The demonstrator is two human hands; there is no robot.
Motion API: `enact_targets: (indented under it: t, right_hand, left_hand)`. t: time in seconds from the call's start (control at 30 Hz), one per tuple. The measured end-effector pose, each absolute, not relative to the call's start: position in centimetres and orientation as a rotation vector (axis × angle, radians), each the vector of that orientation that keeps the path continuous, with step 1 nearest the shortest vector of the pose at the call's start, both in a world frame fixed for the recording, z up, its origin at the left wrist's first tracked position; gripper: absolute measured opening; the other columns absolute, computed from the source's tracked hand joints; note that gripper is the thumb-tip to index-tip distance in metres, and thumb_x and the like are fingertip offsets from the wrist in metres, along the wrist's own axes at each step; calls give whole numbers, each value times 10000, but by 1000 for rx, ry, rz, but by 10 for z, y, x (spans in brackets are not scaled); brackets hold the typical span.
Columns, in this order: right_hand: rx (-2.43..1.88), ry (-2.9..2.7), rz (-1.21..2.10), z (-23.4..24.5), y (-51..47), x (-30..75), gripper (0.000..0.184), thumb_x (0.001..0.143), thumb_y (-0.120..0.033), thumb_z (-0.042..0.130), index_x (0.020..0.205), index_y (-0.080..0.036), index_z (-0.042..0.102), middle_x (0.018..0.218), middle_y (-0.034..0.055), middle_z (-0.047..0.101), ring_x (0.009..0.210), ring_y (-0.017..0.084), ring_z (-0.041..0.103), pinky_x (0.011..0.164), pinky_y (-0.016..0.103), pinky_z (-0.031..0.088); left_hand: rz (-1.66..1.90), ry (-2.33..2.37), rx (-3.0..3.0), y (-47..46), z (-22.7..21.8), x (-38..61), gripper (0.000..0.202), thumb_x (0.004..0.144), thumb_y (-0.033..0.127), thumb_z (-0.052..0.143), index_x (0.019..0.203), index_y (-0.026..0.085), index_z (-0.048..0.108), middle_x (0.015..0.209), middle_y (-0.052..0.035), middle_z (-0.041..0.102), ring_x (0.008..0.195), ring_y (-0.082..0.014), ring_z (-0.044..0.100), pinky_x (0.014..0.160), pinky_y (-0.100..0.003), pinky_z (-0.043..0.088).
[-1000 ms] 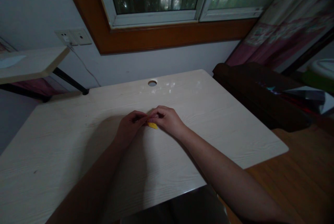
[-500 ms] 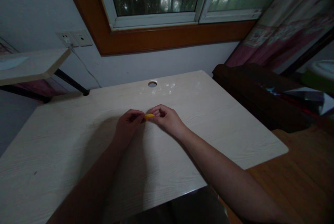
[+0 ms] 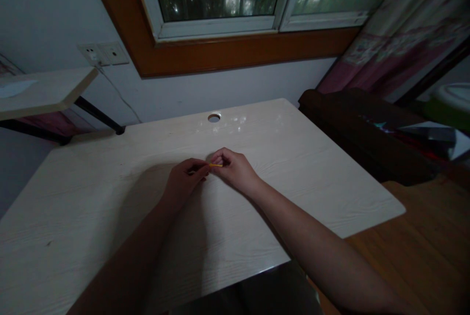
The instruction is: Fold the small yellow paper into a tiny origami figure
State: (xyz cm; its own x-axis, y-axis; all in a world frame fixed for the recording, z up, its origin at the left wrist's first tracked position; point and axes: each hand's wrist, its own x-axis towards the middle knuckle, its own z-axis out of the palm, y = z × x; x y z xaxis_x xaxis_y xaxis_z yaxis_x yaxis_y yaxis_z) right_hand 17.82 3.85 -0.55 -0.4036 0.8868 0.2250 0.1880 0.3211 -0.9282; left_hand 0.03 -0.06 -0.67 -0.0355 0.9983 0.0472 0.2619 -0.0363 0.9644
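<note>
Between my two hands is a small, thin yellow piece (image 3: 216,165), seen almost edge-on; it looks flat, like paper, but I cannot make out its kind. My left hand (image 3: 183,178) pinches its left end with thumb and fingertips. At its right end, the thumb and curled fingers of my right hand (image 3: 237,170) are closed on it. Both hands are over the middle of the pale wood-grain table (image 3: 257,227), and their fingers partly hide the piece.
A round cable hole (image 3: 214,118) is near the table's back edge. At the left, a raised shelf (image 3: 47,92) stands on black legs. A white cord (image 3: 119,94) runs down from the wall socket (image 3: 97,54). Dark furniture (image 3: 341,129) stands beyond the table's right edge.
My left hand has shifted slightly right, closer to my right hand. The yellow piece has turned from showing its broader face to a thin edge.
</note>
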Motion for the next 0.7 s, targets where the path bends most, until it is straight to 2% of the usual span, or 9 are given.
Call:
enact_targets:
  t: [0.17,0.43,0.7]
  right_hand:
    - [-946,-1854,1042,-3,37,179,148,785,-303,711,857,-205,626,767,0,654,696,131,600,628,238,455]
    - [-983,-1864,1011,-3,38,178,122,795,-299,692,863,-205,653,783,14,665,708,143,599,636,255,449]
    - [-906,-1923,914,1,38,180,85,837,-257,654,885,-229,718,879,33,701,817,167,631,737,283,461]
  left_hand:
    - [1132,1469,1516,-2,-7,0,243,766,433,694,807,193,699,760,-36,721,626,-164,672,576,-254,531]
    - [1156,1455,1532,-2,-5,0,182,787,372,663,806,193,692,735,-25,706,674,-167,670,652,-271,529]
    - [1201,1466,1552,2,-8,-3,165,782,362,671,803,202,702,772,-26,719,739,-174,671,707,-276,521]
